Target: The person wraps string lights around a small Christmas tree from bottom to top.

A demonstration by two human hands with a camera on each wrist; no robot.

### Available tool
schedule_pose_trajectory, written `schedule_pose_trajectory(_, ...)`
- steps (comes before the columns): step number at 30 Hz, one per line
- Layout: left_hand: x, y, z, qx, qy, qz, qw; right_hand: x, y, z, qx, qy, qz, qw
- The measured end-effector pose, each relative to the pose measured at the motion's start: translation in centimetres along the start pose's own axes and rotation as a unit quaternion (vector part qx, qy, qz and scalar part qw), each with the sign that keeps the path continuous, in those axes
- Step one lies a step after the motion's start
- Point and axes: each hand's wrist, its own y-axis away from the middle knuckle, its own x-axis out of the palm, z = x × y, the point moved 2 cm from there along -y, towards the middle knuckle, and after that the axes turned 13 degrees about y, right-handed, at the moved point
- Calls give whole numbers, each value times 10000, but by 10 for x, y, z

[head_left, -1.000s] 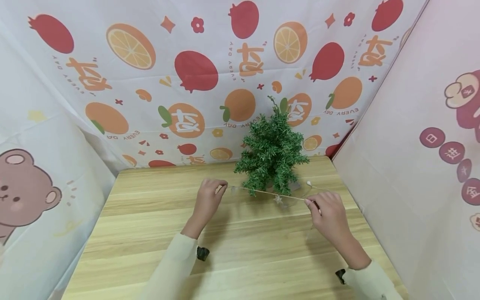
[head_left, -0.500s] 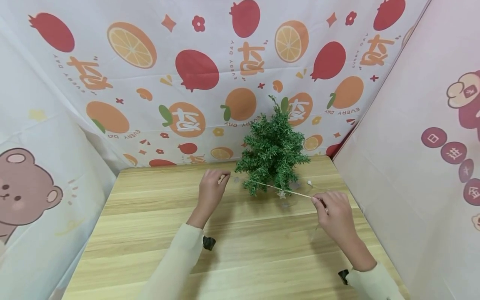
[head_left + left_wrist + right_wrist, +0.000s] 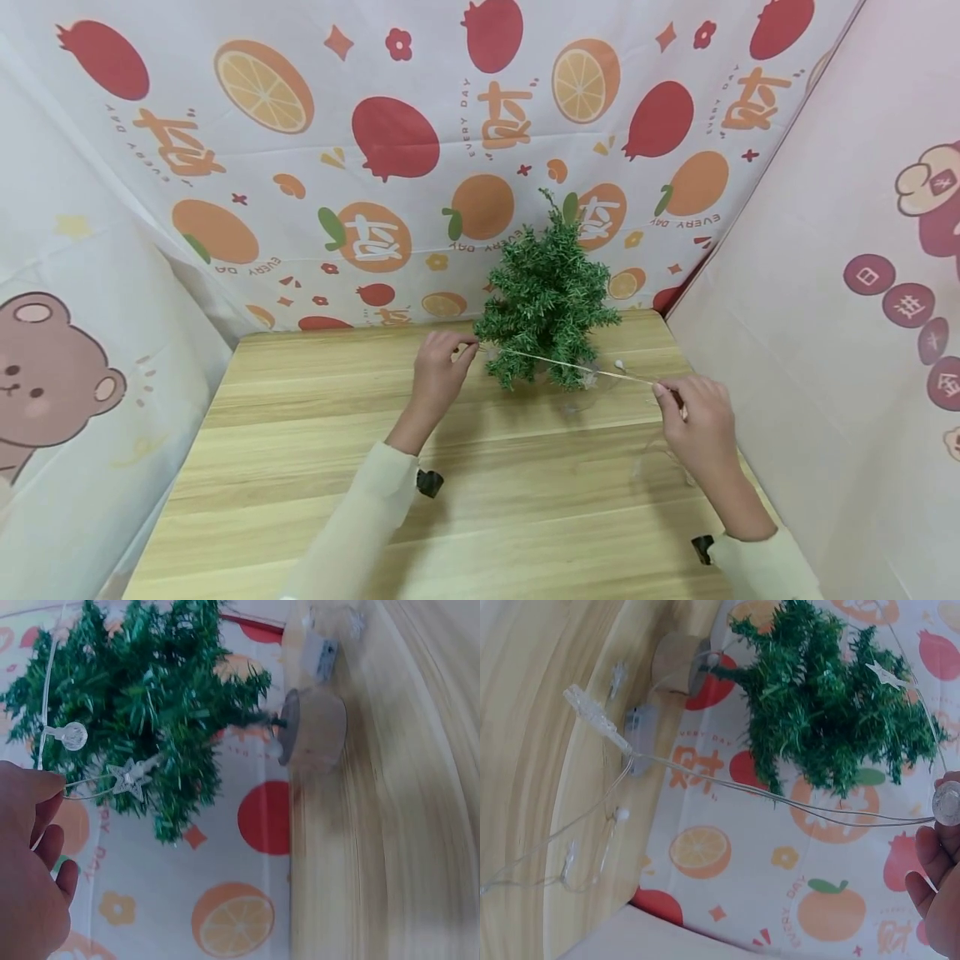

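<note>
A string of clear fairy lights (image 3: 551, 360) stretches nearly straight between the hands, in front of the small green artificial Christmas tree (image 3: 547, 292). My left hand (image 3: 438, 371) pinches one end of this stretch, just left of the lower branches. In the left wrist view a star light (image 3: 130, 778) and a round light (image 3: 73, 736) hang close by its fingertips. Right of the tree, my right hand (image 3: 705, 421) pinches the wire, with a round light (image 3: 947, 804) at its fingertips in the right wrist view. More wire trails from it down to the table.
The tree's round wooden base (image 3: 676, 664) stands on the wood-grain table (image 3: 300, 467), near the back edge. Beside it lies a small clear battery box (image 3: 640, 739). Loose lights and wire rest on the right of the table. Fruit-printed cloth (image 3: 420, 83) hangs right behind the tree.
Both hands have moved rightward, the left also farther forward toward the tree. The stretch of lights between them has shifted with them and now crosses higher over the lower branches.
</note>
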Motion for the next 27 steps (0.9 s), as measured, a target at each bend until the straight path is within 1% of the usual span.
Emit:
schedule_pose_trajectory(4, 6, 1, -8, 14, 323, 45, 9995, -7, -1, -6, 181, 26, -31, 9998)
schedule_pose_trajectory(8, 13, 2, -15, 68, 390, 84, 9992, -14, -1, -13, 321, 42, -72, 9994)
schedule_pose_trajectory(11, 17, 3, -19, 169, 423, 39, 9990, -19, -1, -17, 392, 93, -120, 9991)
schedule_pose_trajectory(13, 21, 4, -22, 235, 499, 7, 9985, -21, -2, -20, 436, 125, -137, 9989)
schedule_pose_trajectory(16, 27, 5, -25, 271, 694, 36, 9972, -25, -3, -24, 643, 77, -75, 9979)
schedule_pose_trajectory(20, 37, 8, -25, 170, 961, 157, 9951, -30, -5, -27, 961, -89, 19, 9953)
schedule_pose_trajectory(22, 41, 10, -24, 48, 1013, 192, 9947, -31, -6, -27, 993, -162, -3, 9949)
schedule_pose_trajectory(25, 46, 12, -23, -38, 992, 195, 9949, -33, -10, -27, 1025, -239, -68, 9944)
schedule_pose_trajectory(27, 49, 13, -24, -52, 929, 216, 9954, -34, -12, -27, 1161, -331, -110, 9926)
